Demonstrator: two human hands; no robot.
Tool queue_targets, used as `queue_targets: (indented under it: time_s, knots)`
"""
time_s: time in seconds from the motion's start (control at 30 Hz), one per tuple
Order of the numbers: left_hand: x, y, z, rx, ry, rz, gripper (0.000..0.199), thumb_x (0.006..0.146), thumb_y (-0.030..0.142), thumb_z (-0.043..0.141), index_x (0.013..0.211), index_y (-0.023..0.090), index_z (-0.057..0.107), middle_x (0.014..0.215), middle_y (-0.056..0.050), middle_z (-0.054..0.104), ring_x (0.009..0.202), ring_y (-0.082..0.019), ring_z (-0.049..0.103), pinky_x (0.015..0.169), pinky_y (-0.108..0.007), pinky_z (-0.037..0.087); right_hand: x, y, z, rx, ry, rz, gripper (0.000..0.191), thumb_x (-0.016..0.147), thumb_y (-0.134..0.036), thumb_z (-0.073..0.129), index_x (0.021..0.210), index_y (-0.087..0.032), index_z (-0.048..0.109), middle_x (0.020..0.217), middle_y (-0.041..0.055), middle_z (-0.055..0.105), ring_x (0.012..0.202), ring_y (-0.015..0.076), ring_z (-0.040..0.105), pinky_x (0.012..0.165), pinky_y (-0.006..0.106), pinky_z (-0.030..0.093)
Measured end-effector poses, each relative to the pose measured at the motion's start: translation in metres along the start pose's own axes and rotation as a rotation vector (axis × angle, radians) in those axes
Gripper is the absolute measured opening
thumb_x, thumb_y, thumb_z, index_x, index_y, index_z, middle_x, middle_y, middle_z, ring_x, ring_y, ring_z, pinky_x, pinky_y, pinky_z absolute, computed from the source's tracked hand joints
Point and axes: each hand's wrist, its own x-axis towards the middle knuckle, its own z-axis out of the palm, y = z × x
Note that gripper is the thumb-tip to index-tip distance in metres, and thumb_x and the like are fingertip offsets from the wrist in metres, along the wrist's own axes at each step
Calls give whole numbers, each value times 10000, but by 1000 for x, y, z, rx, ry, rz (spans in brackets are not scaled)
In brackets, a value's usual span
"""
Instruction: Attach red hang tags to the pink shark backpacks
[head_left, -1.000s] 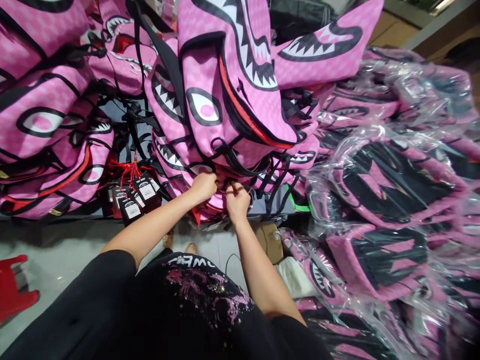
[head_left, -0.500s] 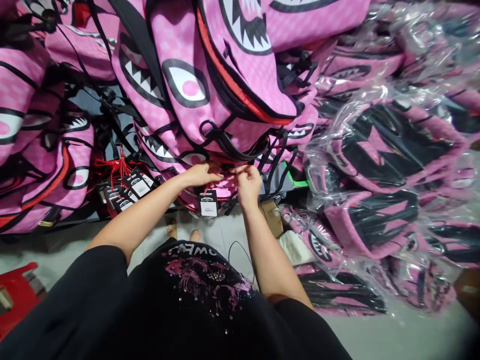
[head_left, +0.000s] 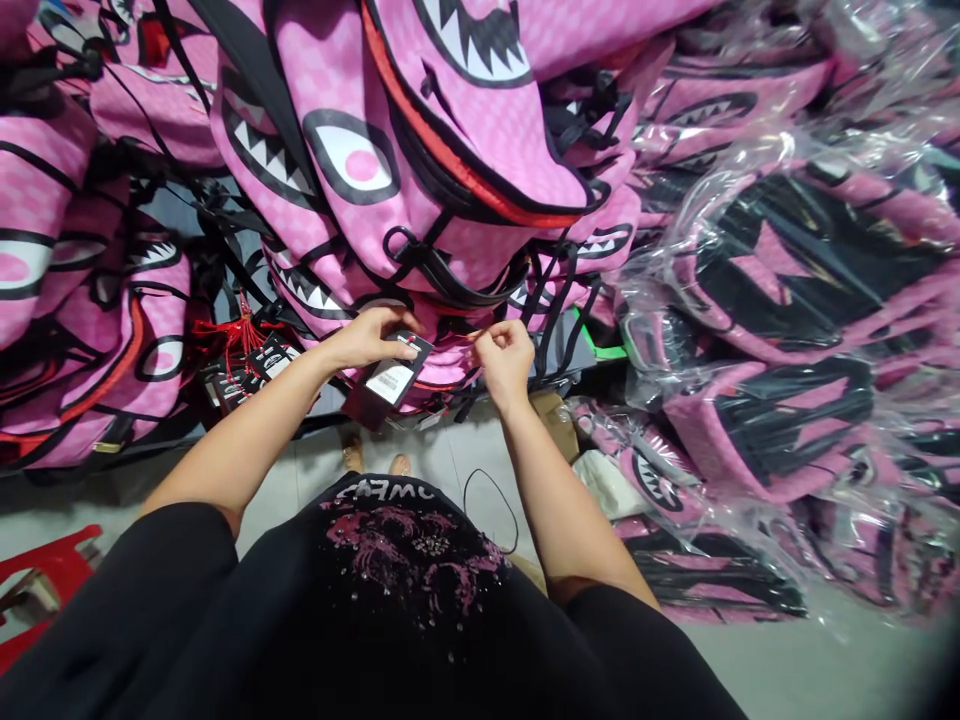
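My left hand point(head_left: 377, 337) pinches the top of a black hang tag point(head_left: 391, 376) with a white barcode label. My right hand point(head_left: 506, 358) is closed, its fingertips pinching a thin red string point(head_left: 474, 335) to the right of the tag. Both hands are just below the black handle point(head_left: 461, 285) of a large pink backpack point(head_left: 480, 262) with a printed eye and shark teeth. Part of another pink bag lies behind and under my hands.
A bunch of tags with red strings point(head_left: 244, 335) lies left of my left arm. Plastic-wrapped pink bags point(head_left: 795, 400) are piled at the right. More pink backpacks point(head_left: 161, 310) lie at the left. A red stool point(head_left: 56, 565) stands at the lower left.
The tag, which hung free below my hands, is now in my left hand, raised and tilted. My hands have moved apart, with the red string at my right fingertips.
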Motion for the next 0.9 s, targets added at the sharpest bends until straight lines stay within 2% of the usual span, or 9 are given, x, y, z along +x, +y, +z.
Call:
queue_targets:
  time_s: [0.07, 0.17, 0.27, 0.37, 0.43, 0.5, 0.63, 0.77, 0.9]
  knots:
    - [-3, 0, 6, -36, 19, -41, 386, 696, 381, 740, 966, 111, 681, 848, -36, 660, 751, -136, 590, 710, -253, 476, 0, 0, -3, 11, -35, 6, 145, 691, -214, 523, 763, -242, 401, 747, -9, 680, 518, 115, 583, 472, 239, 495]
    - [-4, 0, 13, 30, 153, -27, 249, 777, 325, 668, 910, 117, 697, 798, -31, 665, 713, -130, 583, 706, -255, 459, 3, 1, -8, -5, -91, 6, 151, 682, -227, 536, 780, -239, 423, 709, -17, 672, 517, 129, 599, 481, 247, 500]
    - [-3, 1, 22, 396, 211, 125, 155, 853, 262, 631, 913, 156, 728, 837, -50, 682, 788, -156, 598, 757, -286, 434, 9, 1, -18, -165, -190, 13, 128, 679, -218, 533, 806, -212, 516, 622, -31, 638, 510, 138, 595, 495, 239, 470]
    - [-4, 3, 41, 830, 248, 323, 184, 935, 265, 563, 920, 210, 738, 1022, -76, 695, 957, -209, 589, 828, -358, 391, 17, -4, -32, -496, -449, 40, 61, 665, -209, 576, 706, -177, 609, 572, -10, 617, 489, 115, 535, 482, 217, 390]
    - [-5, 3, 58, 1010, 246, 477, 250, 984, 278, 486, 938, 225, 726, 1161, -71, 676, 1065, -225, 555, 884, -400, 352, 22, -10, -39, -605, -606, 132, 100, 673, -257, 638, 635, -167, 616, 544, 0, 597, 454, 90, 458, 455, 212, 324]
    - [-3, 2, 74, 1095, 216, 574, 305, 1019, 302, 413, 1008, 220, 707, 1194, -71, 667, 1090, -211, 537, 896, -394, 334, 26, -16, -43, -514, -670, 289, 223, 687, -375, 704, 664, -166, 630, 556, 4, 594, 458, 83, 434, 449, 206, 300]
    - [6, -4, 89, 1084, 242, 460, 358, 1038, 275, 346, 1061, 200, 696, 1082, -86, 692, 994, -188, 567, 810, -346, 352, 31, -22, -46, -261, -650, 516, 449, 499, -485, 889, 740, -176, 671, 645, 4, 596, 572, 103, 502, 504, 203, 383]
    - [7, -7, 90, 904, 338, 213, 305, 1013, 250, 400, 1098, 192, 687, 954, -68, 711, 909, -189, 600, 786, -335, 396, 31, -19, -40, -152, -648, 626, 469, 438, -394, 947, 773, -172, 706, 641, -15, 538, 526, 58, 410, 430, 160, 265]
    - [2, -6, 92, 818, 394, 243, 324, 1008, 211, 376, 1166, 184, 658, 1020, -68, 702, 988, -192, 605, 798, -305, 442, 23, -13, -25, 85, -498, 600, 461, 387, -293, 958, 728, -199, 662, 671, -39, 526, 569, 65, 454, 435, 151, 283]
